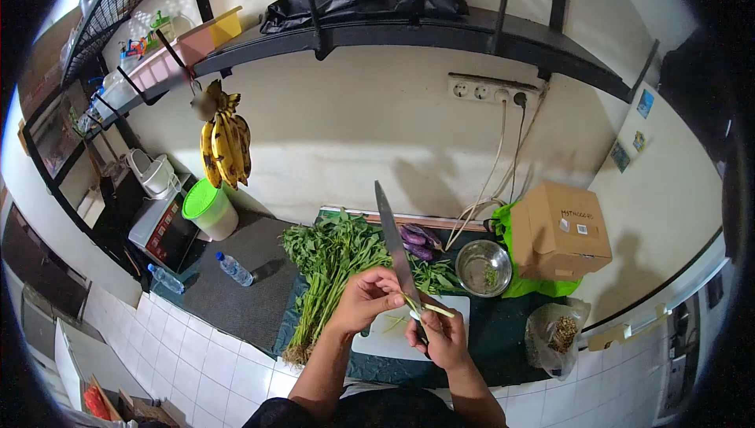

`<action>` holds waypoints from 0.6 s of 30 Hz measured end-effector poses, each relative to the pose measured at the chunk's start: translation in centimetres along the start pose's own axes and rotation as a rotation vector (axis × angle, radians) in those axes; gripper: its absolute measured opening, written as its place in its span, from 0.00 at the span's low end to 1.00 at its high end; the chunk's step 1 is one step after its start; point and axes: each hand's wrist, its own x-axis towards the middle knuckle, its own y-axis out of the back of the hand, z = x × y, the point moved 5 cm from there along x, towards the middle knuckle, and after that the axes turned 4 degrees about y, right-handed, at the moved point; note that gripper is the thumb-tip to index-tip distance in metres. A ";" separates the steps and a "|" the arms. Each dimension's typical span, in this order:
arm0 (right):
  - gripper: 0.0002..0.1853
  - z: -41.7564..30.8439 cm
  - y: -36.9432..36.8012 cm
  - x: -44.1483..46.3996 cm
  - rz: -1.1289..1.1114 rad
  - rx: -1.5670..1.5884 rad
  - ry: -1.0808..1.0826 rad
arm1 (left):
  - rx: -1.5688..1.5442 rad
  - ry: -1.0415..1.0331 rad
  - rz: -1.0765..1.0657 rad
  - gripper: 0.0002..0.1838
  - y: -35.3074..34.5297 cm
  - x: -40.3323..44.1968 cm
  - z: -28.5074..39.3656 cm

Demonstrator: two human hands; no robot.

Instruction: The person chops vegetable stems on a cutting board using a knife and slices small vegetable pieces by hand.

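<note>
My right hand (442,335) is closed on the handle of a large knife (393,241), whose blade points up and slightly left. A thin green stem (437,309) lies across the blade's base, between both hands. The fingers of my left hand (368,299) pinch the stem's left end. Below the hands is a white cutting board (385,343) with small stem pieces on it. A large bunch of leafy greens (334,259) lies left of the board, roots toward me. Purple eggplants (418,242) rest behind the blade.
A metal bowl (483,268) with green bits stands right of the board, beside a cardboard box (560,231) and a plastic bag (560,335). Water bottles (234,269) and a green-lidded tub (210,209) are at left. Bananas (226,145) hang below the shelf (409,33).
</note>
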 end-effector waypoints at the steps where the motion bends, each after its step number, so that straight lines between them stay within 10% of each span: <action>1: 0.23 0.1 -0.1 0.3 -0.003 -0.001 -0.005 | -0.003 -0.001 0.005 0.15 0.3 0.1 0.1; 18: 0.26 -0.4 1.9 0.2 0.231 -0.112 -0.005 | 0.167 0.127 0.022 0.08 2.3 -0.3 -4.6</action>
